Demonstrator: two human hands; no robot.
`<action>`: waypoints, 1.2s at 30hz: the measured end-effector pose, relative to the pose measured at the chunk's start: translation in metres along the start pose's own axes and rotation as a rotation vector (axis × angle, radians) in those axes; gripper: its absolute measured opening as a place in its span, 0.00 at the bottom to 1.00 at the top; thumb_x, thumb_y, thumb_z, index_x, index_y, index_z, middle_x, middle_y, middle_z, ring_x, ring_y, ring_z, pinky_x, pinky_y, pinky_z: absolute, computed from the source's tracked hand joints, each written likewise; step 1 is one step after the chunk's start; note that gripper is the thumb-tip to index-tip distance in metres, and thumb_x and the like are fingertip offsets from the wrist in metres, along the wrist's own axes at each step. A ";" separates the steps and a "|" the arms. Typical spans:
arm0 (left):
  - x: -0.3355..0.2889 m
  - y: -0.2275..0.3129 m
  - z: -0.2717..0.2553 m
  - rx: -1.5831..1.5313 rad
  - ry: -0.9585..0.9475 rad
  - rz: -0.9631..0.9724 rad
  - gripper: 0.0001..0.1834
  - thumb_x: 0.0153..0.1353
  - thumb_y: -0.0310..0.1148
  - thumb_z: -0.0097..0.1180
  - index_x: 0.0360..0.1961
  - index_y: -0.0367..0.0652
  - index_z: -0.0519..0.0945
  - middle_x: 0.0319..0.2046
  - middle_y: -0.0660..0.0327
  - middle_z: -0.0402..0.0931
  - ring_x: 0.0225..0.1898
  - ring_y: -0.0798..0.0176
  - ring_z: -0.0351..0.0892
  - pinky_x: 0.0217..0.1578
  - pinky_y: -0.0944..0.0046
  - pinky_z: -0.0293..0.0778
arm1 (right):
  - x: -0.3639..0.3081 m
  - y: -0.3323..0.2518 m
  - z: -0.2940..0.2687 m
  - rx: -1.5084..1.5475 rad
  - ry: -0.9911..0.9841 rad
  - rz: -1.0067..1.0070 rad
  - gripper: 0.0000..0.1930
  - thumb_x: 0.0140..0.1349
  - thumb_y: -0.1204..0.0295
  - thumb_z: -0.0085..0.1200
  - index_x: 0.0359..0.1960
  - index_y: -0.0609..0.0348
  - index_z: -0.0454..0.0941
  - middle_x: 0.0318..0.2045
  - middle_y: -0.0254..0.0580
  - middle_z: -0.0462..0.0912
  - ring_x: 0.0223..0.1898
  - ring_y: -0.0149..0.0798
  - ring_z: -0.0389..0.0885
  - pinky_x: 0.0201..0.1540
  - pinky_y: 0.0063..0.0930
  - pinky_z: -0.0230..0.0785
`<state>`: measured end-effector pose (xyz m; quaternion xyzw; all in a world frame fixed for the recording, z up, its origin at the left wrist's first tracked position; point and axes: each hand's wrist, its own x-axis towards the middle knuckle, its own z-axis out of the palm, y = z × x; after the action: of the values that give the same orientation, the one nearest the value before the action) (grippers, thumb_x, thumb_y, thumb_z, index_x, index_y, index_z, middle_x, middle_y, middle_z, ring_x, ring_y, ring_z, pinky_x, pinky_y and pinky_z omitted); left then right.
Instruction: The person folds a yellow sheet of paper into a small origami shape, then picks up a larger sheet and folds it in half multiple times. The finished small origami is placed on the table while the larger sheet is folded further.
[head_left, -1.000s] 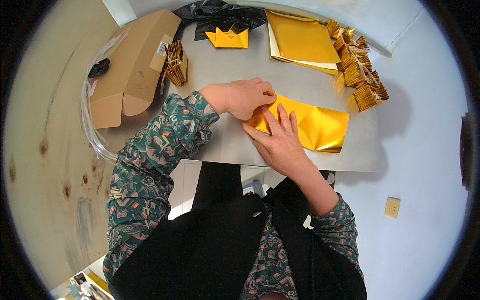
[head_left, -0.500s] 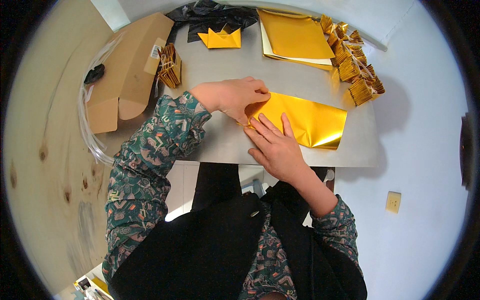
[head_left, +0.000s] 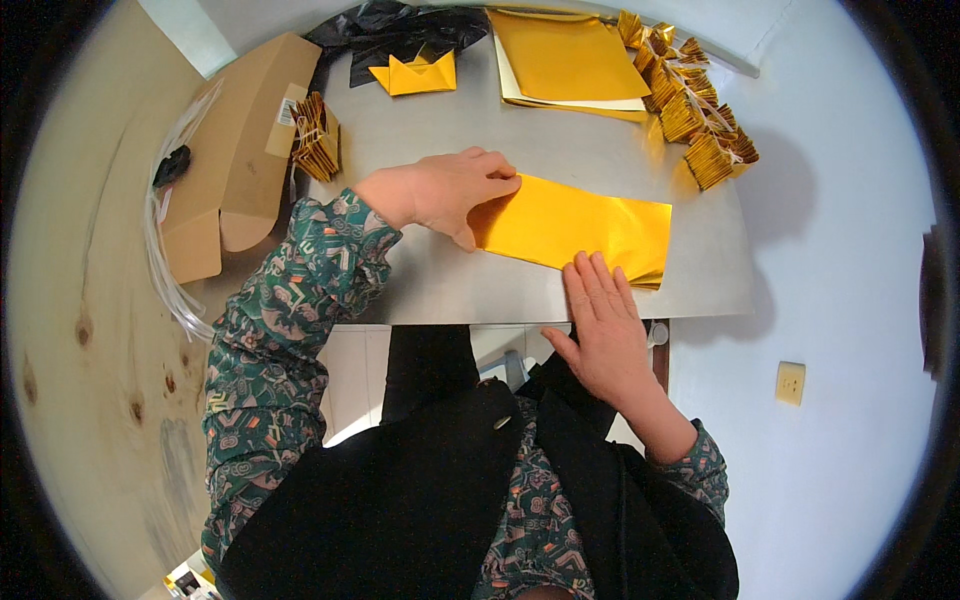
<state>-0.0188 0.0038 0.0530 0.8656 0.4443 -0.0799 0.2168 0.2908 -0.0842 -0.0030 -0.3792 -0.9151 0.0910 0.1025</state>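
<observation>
A sheet of shiny gold foil paper [head_left: 590,222], folded into a long strip, lies on the metal table in front of me. My left hand [head_left: 447,195] grips its left end, fingers at the far corner and thumb at the near one. Flat on the near folded edge, toward the right end, rests my right hand [head_left: 606,330] with fingers stretched out and thumb apart. The paper is slightly creased beside those fingertips. A folded gold paper piece with pointed corners [head_left: 422,76] stands farther back.
At the back lies a stack of gold sheets [head_left: 570,58]. Tied bundles of folded gold paper [head_left: 682,115] line the right edge; another bundle [head_left: 316,140] stands by a cardboard box [head_left: 240,150]. White plastic strings [head_left: 160,245] hang at left. A black plastic bag [head_left: 345,45] lies behind.
My right hand has slid rightward along the near edge of the gold paper, and the strip lies flatter there. My left hand stays at the left end.
</observation>
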 end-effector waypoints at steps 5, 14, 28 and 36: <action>0.000 0.000 0.000 -0.014 0.000 -0.002 0.53 0.51 0.37 0.77 0.76 0.40 0.63 0.72 0.51 0.61 0.72 0.46 0.61 0.71 0.56 0.66 | -0.023 0.014 -0.008 -0.097 -0.022 0.119 0.42 0.67 0.49 0.60 0.75 0.64 0.63 0.76 0.53 0.64 0.80 0.49 0.55 0.82 0.58 0.33; 0.000 0.005 -0.003 -0.016 -0.035 -0.036 0.54 0.49 0.37 0.78 0.76 0.41 0.62 0.71 0.52 0.61 0.71 0.46 0.61 0.70 0.55 0.68 | -0.044 0.030 -0.031 -0.119 0.024 0.245 0.31 0.72 0.57 0.57 0.71 0.61 0.70 0.74 0.51 0.68 0.79 0.51 0.58 0.80 0.65 0.29; -0.001 0.004 0.000 0.017 0.016 -0.016 0.53 0.47 0.38 0.78 0.75 0.40 0.65 0.71 0.52 0.64 0.70 0.45 0.63 0.69 0.55 0.69 | 0.077 -0.014 0.009 0.217 0.154 -0.354 0.20 0.61 0.72 0.63 0.56 0.61 0.81 0.60 0.44 0.80 0.63 0.52 0.74 0.67 0.46 0.67; -0.001 0.004 0.000 0.004 0.007 -0.023 0.53 0.48 0.38 0.78 0.75 0.40 0.65 0.70 0.51 0.64 0.71 0.45 0.62 0.70 0.56 0.68 | 0.056 0.007 -0.003 0.209 0.113 -0.318 0.21 0.62 0.72 0.64 0.58 0.59 0.81 0.59 0.42 0.81 0.63 0.48 0.75 0.67 0.42 0.69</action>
<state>-0.0165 0.0010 0.0546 0.8610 0.4550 -0.0802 0.2127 0.2579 -0.0387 0.0051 -0.2218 -0.9418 0.1470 0.2054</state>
